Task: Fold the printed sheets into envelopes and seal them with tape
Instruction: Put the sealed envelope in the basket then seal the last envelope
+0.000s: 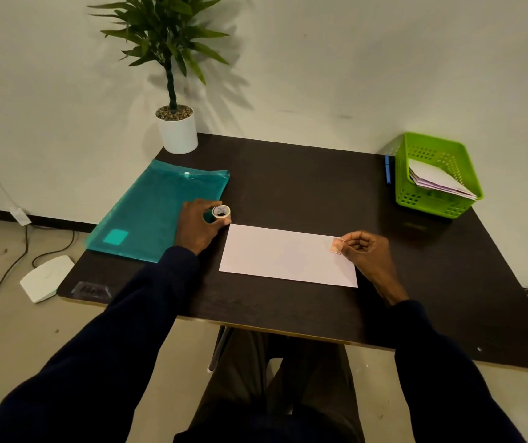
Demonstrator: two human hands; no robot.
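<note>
In the head view, our left hand [197, 230] pinches the tape roll [221, 212] at frame centre-left; our right hand [366, 251] pinches a tape piece [336, 245] over the folded sheet [288, 255], mid-table [304, 183]. Light and floppy, it likely handles best pressed flat near its edges.

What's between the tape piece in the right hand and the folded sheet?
Nothing visible. The right hand pinches the tape piece right over the folded sheet near its right end. The left hand holds the tape roll off the sheet's left corner.
</note>
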